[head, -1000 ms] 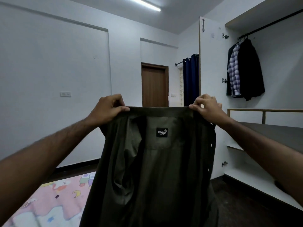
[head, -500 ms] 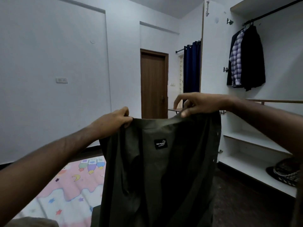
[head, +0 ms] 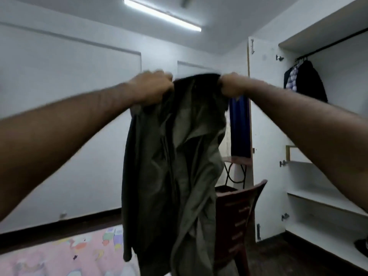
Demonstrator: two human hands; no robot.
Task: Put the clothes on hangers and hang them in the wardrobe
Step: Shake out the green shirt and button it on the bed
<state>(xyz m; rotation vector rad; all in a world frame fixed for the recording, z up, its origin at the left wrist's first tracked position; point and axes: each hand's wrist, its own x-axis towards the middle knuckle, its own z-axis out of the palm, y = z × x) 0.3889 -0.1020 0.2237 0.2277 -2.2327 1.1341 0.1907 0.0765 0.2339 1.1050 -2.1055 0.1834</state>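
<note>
An olive-green shirt [head: 169, 166] hangs in the middle of the frame, held up by its top edge between two raised hands. The left hand [head: 152, 87] sits left of centre in the upper half, its fingers [head: 159, 76] curled over and bunching the cloth at the shirt's left shoulder. The right hand [head: 232, 84] is just right of centre at the same height, gripping the other end of the top edge; its fingers are blurred by motion, but they are closed round the cloth. The shirt droops in loose folds, its lower hem reaching almost to the bottom of the frame, in front of a dark red plastic chair [head: 239, 216].

On the right side of the frame stands the open wardrobe [head: 264, 116], white inside, with a dark rail [head: 328, 44] across the upper right. Three garments hang from it near its left end: a dark jacket [head: 310, 80], a checked shirt [head: 293, 78] and another dark piece, close together. White shelves [head: 322, 198] run below, at lower right.

A blue curtain [head: 240, 124] shows just right of the held shirt. A pink patterned bedspread [head: 59, 253] fills the lower left corner. A tube light [head: 161, 14] glows on the ceiling at upper centre.
</note>
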